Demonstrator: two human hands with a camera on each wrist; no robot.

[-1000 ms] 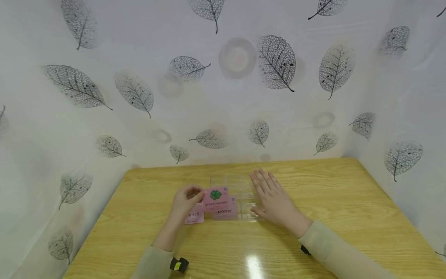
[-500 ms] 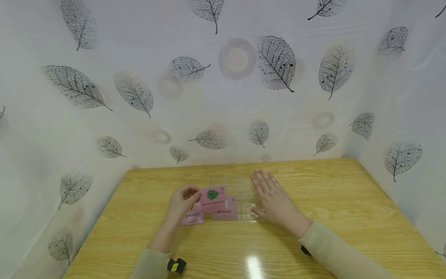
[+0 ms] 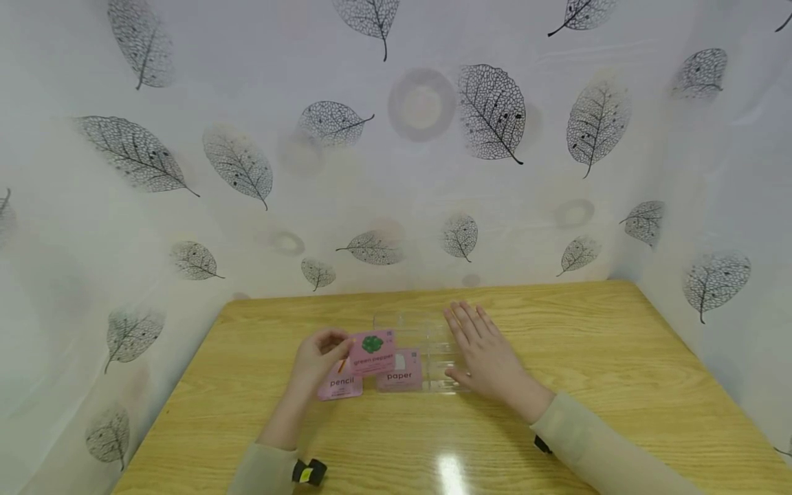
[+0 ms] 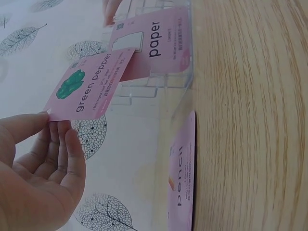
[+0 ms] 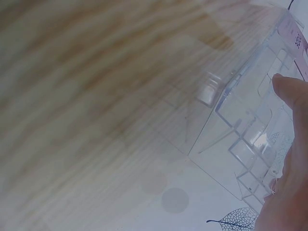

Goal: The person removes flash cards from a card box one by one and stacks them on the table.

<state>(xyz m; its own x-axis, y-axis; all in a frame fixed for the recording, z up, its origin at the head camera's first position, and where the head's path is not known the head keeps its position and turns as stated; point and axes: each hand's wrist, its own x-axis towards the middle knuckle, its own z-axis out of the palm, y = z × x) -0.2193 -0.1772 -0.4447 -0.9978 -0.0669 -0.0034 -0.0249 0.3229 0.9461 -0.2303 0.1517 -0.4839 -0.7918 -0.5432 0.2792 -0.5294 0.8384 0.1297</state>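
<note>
My left hand (image 3: 317, 361) pinches a pink card with a green pepper picture (image 3: 372, 350) by its left edge, between thumb and fingers. In the left wrist view that green pepper card (image 4: 84, 91) is raised and overlaps the paper card (image 4: 166, 41). The paper card (image 3: 401, 377) stands at the front left of a clear plastic organizer (image 3: 441, 357) with compartments. Below the left hand a pencil card (image 3: 342, 387) lies on the table. My right hand (image 3: 489, 354), fingers straight, rests on the right side of the organizer (image 5: 240, 144).
The wooden table (image 3: 588, 385) meets a pale curtain (image 3: 427, 185) with a leaf print at its back and sides. A black wrist strap (image 3: 309, 472) sits on the left sleeve.
My left hand has moved a little left with the green pepper card, uncovering more of the paper card and the pencil card. The right hand has stayed in place.
</note>
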